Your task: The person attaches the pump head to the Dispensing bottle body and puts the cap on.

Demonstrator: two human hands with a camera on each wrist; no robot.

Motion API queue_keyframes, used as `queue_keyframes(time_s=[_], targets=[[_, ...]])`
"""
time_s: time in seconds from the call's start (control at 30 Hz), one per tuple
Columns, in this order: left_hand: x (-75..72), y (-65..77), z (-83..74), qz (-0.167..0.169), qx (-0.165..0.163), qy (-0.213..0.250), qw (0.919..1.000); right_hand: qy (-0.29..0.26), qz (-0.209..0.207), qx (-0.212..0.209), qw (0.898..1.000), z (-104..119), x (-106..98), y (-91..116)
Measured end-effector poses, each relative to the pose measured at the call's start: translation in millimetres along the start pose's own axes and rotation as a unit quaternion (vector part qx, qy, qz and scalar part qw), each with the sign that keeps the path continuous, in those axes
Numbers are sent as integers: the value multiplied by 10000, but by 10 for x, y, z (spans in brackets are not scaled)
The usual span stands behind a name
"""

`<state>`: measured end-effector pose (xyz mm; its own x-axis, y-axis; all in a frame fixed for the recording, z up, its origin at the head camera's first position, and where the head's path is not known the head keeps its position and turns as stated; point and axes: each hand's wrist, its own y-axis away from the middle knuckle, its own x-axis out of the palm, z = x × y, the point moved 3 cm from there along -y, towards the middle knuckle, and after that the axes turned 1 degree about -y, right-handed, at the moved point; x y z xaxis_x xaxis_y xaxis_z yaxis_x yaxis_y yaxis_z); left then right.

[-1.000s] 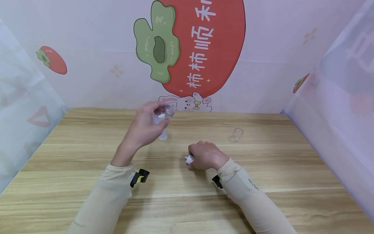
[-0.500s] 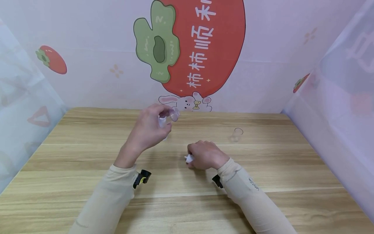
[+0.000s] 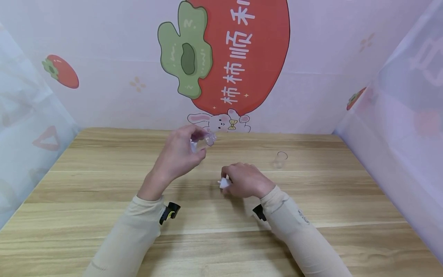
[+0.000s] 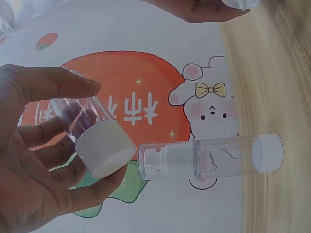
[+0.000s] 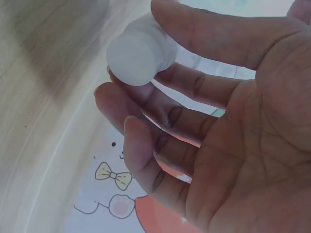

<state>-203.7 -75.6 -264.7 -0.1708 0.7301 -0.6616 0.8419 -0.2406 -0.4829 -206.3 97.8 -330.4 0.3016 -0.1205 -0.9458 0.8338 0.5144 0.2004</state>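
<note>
My left hand (image 3: 178, 154) is raised over the table and grips a clear plastic bottle body (image 4: 80, 114) with a white base (image 4: 106, 149); its open clear end (image 3: 209, 139) points to the right in the head view. Just beyond it stands a second bottle (image 4: 218, 158), upright on the table, with a white pump under its clear cap; in the head view the left hand mostly hides it. Lower and to the right, my right hand (image 3: 246, 180) pinches a white pump head (image 3: 224, 183) between thumb and fingers. Its round white end (image 5: 132, 58) faces the right wrist camera.
A clear, cup-like plastic piece (image 3: 278, 161) lies at the right on the wooden table (image 3: 221, 246), a thin dark ring outline at its edge. A printed cloth (image 3: 114, 96) hangs behind the table, with more cloth at both sides.
My left hand has shifted slightly right and down with the bottle body, which is now turned with its open end rightward. My right hand has risen a little with the pump head.
</note>
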Motion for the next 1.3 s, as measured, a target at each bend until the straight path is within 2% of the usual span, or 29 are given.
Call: queue_keyframes(time_s=[0.33, 0.7, 0.93, 1.3], targets=[[24, 2, -12, 124, -70, -51, 9999, -140, -473, -63, 9988, -63, -156, 59], [67, 5, -22, 496, -167, -176, 9985, -391, -925, -308, 9945, -141, -312, 150], [79, 13, -23, 607, -253, -194, 9976, -446, -1068, -405, 9924, -166, -387, 185], [106, 23, -28, 830, -338, -296, 9955, -822, -1353, -402, 9866, -216, -504, 245]])
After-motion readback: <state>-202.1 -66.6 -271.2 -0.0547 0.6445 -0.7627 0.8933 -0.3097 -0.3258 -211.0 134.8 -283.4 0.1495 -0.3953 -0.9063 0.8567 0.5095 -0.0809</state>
